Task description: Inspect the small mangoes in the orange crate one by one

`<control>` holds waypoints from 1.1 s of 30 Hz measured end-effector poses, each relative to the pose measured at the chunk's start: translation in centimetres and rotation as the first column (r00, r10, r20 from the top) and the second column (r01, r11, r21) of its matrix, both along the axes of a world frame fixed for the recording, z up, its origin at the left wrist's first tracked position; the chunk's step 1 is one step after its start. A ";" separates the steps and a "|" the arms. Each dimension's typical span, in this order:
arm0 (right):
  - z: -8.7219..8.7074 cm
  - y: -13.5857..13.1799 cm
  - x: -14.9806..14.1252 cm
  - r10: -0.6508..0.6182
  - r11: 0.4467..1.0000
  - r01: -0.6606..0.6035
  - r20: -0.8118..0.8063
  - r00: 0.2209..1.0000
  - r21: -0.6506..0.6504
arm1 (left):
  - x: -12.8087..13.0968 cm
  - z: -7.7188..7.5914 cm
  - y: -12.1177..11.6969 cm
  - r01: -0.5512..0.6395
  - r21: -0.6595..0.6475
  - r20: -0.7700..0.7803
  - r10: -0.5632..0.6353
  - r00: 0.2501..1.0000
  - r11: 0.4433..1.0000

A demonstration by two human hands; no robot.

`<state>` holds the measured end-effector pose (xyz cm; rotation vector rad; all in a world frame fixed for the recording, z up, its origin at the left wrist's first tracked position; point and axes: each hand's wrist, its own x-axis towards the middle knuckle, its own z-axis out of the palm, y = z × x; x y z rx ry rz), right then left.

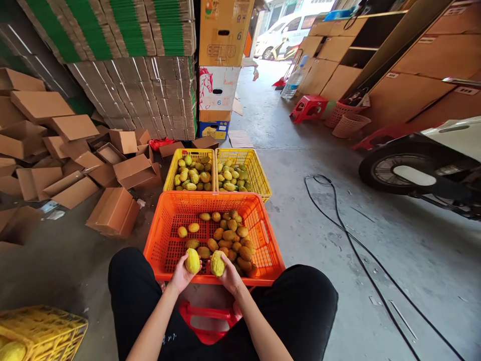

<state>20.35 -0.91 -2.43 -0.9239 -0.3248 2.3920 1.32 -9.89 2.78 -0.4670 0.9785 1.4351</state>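
Note:
My left hand [183, 273] is closed around a smooth yellow oval fruit [193, 261]. A bumpier, greenish-yellow fruit [217, 263] sits in the grip of my right hand [230, 277]. Both are held side by side, a little apart, over the near edge of an orange plastic crate [153, 235]. Inside that crate, brownish-yellow fruits [229, 234] are heaped toward the right, while a few lie loose on the left, including a yellow one [194, 227]. The exact kind of fruit cannot be told. My fingertips are partly hidden behind the held fruits.
Two yellow crates [259, 173] of fruit stand behind the orange one. Open cardboard boxes [112, 210] litter the left floor below stacked flat cartons [150, 95]. Another yellow crate [56, 333] is at lower left. A black cable [347, 235] and a motorbike wheel [391, 168] are at right.

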 end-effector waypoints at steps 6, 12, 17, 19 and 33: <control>0.7 0.2 -0.1 0.047 0.999 -0.045 -0.095 0.994 0.026 | 0.2 -0.6 -0.3 0.068 -0.003 -0.033 -0.068 0.997 0.998; -0.1 0.0 -0.2 0.041 0.999 -0.042 0.021 0.999 0.017 | 0.1 -0.4 -0.3 0.053 0.020 0.015 -0.054 0.998 0.998; -0.7 0.2 0.1 0.023 0.999 -0.022 0.012 1.000 -0.032 | 0.0 -0.6 -0.3 0.103 0.030 -0.002 -0.103 0.995 0.994; -0.6 0.3 -0.1 0.011 1.000 -0.012 -0.016 1.000 -0.024 | 0.0 -0.8 -0.3 0.107 0.009 -0.014 -0.107 0.994 0.994; 0.6 0.4 -0.1 0.040 0.999 -0.038 -0.072 0.997 0.026 | -0.1 -0.6 -0.5 0.078 0.013 -0.106 -0.076 0.991 0.997</control>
